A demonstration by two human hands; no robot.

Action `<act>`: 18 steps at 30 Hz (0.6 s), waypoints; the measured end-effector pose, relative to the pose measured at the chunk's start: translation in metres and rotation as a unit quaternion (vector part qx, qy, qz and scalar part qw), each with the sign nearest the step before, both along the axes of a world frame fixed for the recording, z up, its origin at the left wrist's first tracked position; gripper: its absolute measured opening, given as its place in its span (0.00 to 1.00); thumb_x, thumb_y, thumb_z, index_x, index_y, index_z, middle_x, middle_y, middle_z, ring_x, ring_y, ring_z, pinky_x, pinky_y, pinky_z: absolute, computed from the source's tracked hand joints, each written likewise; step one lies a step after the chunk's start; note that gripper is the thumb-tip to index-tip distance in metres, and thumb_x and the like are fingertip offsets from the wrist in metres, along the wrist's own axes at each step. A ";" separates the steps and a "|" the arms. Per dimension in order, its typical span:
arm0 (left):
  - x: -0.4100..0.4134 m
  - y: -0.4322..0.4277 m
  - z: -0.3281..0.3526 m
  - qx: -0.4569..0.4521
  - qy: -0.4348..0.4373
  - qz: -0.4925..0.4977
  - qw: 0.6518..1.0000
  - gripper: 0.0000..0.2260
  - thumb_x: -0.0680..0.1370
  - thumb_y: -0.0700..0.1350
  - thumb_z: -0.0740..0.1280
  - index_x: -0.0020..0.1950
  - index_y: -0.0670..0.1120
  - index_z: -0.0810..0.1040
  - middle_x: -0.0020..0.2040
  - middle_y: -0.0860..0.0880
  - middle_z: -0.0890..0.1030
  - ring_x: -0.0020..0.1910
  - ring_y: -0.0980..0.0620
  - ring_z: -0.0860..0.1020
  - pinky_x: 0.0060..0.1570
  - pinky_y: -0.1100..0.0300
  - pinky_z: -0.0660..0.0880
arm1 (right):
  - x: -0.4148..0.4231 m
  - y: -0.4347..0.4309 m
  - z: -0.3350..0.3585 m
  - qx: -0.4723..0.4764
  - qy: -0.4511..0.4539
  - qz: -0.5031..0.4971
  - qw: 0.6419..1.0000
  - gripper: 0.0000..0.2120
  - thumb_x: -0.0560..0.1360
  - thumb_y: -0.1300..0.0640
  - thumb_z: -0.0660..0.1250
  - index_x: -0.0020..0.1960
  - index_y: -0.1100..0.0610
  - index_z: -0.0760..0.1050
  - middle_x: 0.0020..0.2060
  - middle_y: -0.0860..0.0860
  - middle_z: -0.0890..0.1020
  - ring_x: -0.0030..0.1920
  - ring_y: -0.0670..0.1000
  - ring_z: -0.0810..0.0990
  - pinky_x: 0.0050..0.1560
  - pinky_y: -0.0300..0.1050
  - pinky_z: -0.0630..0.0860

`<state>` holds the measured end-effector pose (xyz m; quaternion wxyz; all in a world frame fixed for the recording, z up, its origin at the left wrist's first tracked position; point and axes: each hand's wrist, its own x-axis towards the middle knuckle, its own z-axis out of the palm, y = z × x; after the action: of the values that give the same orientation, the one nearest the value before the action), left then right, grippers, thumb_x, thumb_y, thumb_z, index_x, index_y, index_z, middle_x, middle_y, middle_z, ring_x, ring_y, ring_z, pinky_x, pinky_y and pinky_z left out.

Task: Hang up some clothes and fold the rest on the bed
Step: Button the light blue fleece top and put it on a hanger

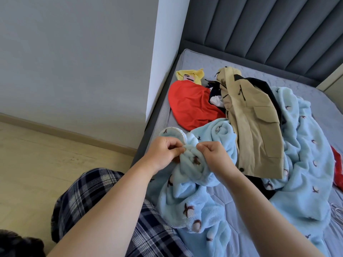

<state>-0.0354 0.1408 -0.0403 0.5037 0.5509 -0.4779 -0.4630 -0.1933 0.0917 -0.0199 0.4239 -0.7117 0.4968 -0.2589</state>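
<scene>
Blue fleece: a pale blue fleece garment [194,191] with small brown-and-white motifs lies crumpled on the near part of the bed [232,197]. Its gathered end is raised and points to 12 o'clock.
Long axis: from the gathered end the cloth falls toward 6 o'clock. A wider part sweeps off to 3 o'clock, behind and under the tan jacket [256,127].
Left grip: the left hand [163,151] has its fingers curled, pinching the gathered fleece edge between thumb and fingertips.
Right grip: the right hand [213,154] pinches the same bunch, just beside the left hand.
Trim: a white-edged flap [174,131] curls up at 11 o'clock from the left hand.
In the way: the tan jacket lies on top of the fleece at 2 o'clock from the hands, with dark clothes [259,84] under it.
Around: a red garment [191,104] lies at 12 o'clock, and a yellow one [189,76] lies beyond it. The padded headboard [259,30] stands at the far end.
Near edge: plaid trousers [89,191] show at 7 o'clock, over the wooden floor [37,164].
Cut off: a red item [338,169] at 3 o'clock is cropped by the frame.
Hard to tell: thin wire shapes [336,210] at 4 o'clock and a dark object [14,243] at 8 o'clock cannot be identified.
</scene>
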 end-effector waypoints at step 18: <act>-0.005 0.000 0.000 -0.006 -0.116 0.048 0.992 0.05 0.70 0.43 0.75 0.36 0.47 0.80 0.30 0.57 0.76 0.29 0.65 0.72 0.31 0.73 0.66 | 0.015 -0.015 0.021 -0.003 0.168 0.043 0.985 0.20 0.79 0.55 0.62 0.30 0.62 0.72 0.27 0.56 0.72 0.32 0.51 0.67 0.37 0.44 0.66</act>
<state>-0.0406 0.1412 -0.0407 0.4698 0.6201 -0.5091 -0.3682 -0.1786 0.0765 0.0007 0.3429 -0.7672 0.5288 -0.1190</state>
